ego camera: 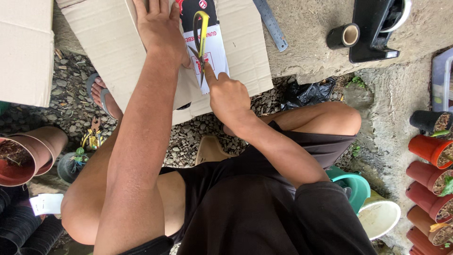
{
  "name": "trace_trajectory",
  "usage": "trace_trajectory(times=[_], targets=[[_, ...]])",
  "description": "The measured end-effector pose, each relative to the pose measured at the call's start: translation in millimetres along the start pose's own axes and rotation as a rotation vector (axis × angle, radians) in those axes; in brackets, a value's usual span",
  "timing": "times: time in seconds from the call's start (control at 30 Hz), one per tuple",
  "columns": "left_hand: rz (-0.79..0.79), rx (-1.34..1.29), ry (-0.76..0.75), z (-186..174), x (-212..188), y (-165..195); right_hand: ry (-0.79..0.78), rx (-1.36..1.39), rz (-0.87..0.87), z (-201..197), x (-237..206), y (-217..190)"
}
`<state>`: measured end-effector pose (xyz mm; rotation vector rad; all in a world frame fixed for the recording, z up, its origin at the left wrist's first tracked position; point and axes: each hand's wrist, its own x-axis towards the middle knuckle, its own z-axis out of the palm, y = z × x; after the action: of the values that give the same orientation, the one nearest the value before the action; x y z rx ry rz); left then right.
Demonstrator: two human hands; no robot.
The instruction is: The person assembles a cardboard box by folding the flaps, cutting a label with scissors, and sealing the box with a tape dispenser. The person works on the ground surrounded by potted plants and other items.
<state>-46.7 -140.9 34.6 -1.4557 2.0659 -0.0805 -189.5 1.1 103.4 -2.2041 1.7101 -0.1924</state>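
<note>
A pair of yellow-handled shears (201, 33) lies in its black, white and red card package (214, 52) on a flat sheet of cardboard (108, 42). My left hand (158, 26) lies flat on the cardboard, fingers spread, against the package's left edge. My right hand (227, 97) is curled, with its index finger stretched out and touching the package's lower end, just below the blade tips. Neither hand grasps anything. I am crouched over gravel with my knees to either side.
A metal ruler (272, 26), a black tape roll (343, 36) and a black tool (377, 28) lie on the concrete slab. A cardboard box (26, 47) is on the left. Terracotta pots (427, 151) line the right. Teal (355, 185) and white (380, 218) buckets stand nearby.
</note>
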Motion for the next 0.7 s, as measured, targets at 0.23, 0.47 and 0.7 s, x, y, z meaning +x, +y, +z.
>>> trace_trajectory(times=[0.23, 0.47, 0.7], targets=[[0.011, -0.004, 0.009, 4, 3, 1, -0.125, -0.008, 0.000, 0, -18, -2], [0.022, -0.009, 0.002, 1, 2, 0, -0.043, 0.064, 0.048, -10, -31, -4], [0.003, -0.071, -0.042, -1, 3, 1, -0.074, 0.084, 0.048, -2, -24, -11]])
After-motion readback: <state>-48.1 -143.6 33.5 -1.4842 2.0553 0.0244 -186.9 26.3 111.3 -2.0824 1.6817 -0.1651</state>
